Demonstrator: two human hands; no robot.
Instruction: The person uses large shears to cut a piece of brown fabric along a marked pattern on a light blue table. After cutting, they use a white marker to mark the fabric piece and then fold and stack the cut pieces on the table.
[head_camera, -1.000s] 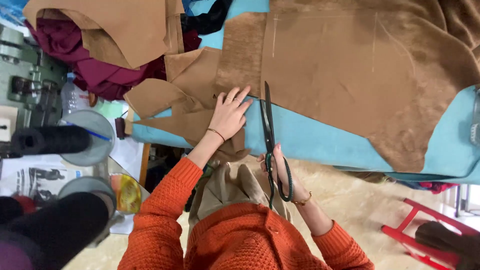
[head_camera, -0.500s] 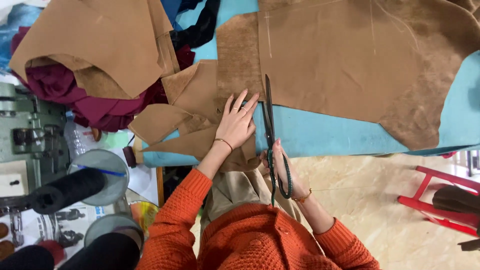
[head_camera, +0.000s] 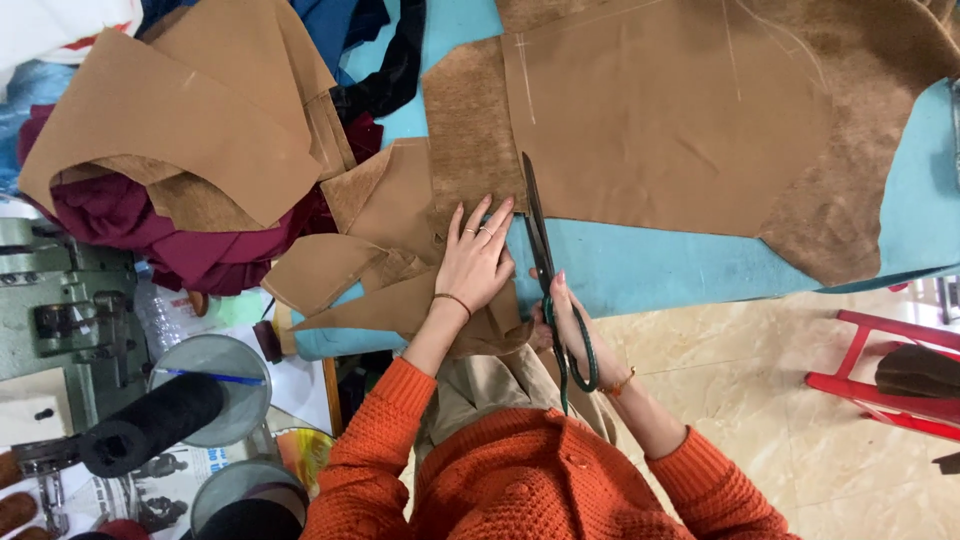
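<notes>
Brown suede hide lies spread over the blue table, its near edge at the table's front, where the cutting goes on. Cut tan pieces are heaped at the left on maroon cloth. In orange sleeves, the left hand lies flat, fingers spread, pressing a narrow strip of the hide beside the cut and grasping nothing. The right hand is closed through the handles of the long dark scissors, blades nearly together, pointing away into the hide's edge. Compared with half a second ago, the hands and scissors keep much the same pose; the view has shifted slightly.
</notes>
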